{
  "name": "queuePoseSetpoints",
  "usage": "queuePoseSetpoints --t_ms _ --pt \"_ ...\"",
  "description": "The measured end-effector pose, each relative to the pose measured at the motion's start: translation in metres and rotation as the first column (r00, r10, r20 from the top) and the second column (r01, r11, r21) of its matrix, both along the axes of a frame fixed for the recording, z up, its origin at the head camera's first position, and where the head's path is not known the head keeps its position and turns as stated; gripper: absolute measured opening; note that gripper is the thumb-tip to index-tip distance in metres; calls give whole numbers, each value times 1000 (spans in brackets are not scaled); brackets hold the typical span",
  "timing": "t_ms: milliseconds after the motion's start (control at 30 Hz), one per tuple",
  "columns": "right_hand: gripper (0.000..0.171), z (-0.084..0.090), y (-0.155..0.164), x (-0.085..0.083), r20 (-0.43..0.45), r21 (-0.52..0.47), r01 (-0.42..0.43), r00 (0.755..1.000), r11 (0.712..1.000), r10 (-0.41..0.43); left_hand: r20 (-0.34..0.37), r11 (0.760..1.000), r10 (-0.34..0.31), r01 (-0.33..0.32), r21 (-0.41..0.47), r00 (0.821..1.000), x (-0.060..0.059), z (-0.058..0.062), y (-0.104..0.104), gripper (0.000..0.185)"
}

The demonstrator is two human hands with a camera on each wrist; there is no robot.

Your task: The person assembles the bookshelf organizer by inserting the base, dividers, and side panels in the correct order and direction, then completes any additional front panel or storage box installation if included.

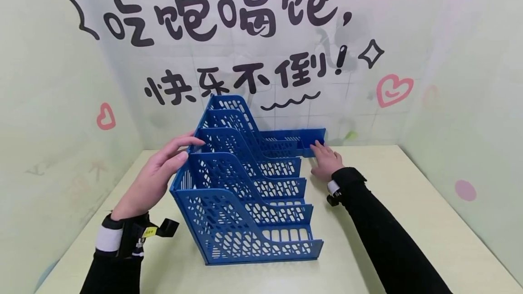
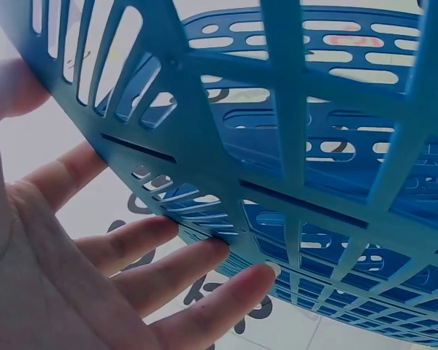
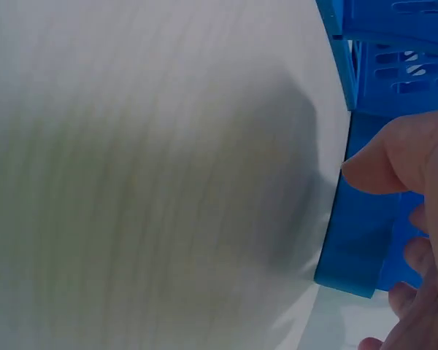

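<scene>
Hands: both rested on a blue plastic file rack (image 1: pixel 245 189), one at each side of it.
Left hand: the left hand (image 1: pixel 157 176) lay flat against the rack's tall slotted back wall, fingers (image 2: pixel 204 255) straight and slightly spread, pressing the wall rather than wrapping round it (the left wrist view showed the fingertips just touching the lattice).
Right hand: the right hand (image 1: pixel 327 160) reached to the far low end of the rack, where a loose-looking blue front panel (image 1: pixel 296 139) jutted out to the side; its thumb (image 3: pixel 383 160) lay on one face of that panel and the other fingers curled behind it, a pinch on the panel's end.
Rack position: it stood on the pale counter (image 1: pixel 408 203), roughly in the middle, its low front facing right and the tall back facing left.
Dividers: several perforated dividers (image 1: pixel 229 171) stood upright in a row, the nearer ones closed off by low front strips (image 1: pixel 292 244).
Done so far: judging by this, most compartments looked assembled and seated.
Left to do: the farthest panel appeared out of line with the others, so it probably still needed to be seated in place; whether it was clipped in at all could not be told.
Surroundings: a wall (image 1: pixel 261 35) with black lettering and pink hearts stood behind the counter.
</scene>
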State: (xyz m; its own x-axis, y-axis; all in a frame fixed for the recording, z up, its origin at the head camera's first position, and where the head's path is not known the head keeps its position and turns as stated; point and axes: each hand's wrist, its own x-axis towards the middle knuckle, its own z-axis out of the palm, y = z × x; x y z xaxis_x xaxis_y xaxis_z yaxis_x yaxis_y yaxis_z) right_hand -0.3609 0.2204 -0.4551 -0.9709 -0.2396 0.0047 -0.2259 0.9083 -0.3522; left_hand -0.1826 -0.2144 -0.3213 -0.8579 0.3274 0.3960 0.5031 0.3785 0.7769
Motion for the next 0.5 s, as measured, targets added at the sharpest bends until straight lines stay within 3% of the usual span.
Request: queuePoseSetpoints --t_ms 133,333,400,500 --pt "82 -5 -3 -5 -47 39 46 998 998 -44 0 1000 -6 6 8 1000 1 0 -2 39" --pt "45 -6 21 2 -197 156 130 975 979 -98 14 1000 -12 12 13 1000 0 0 -1 41" --pt "50 -4 35 7 -185 157 152 975 976 -122 22 1000 -11 10 17 1000 0 0 -1 41" --pt "70 0 58 17 -99 129 194 978 973 -182 31 1000 -12 12 23 999 0 1 -2 41"
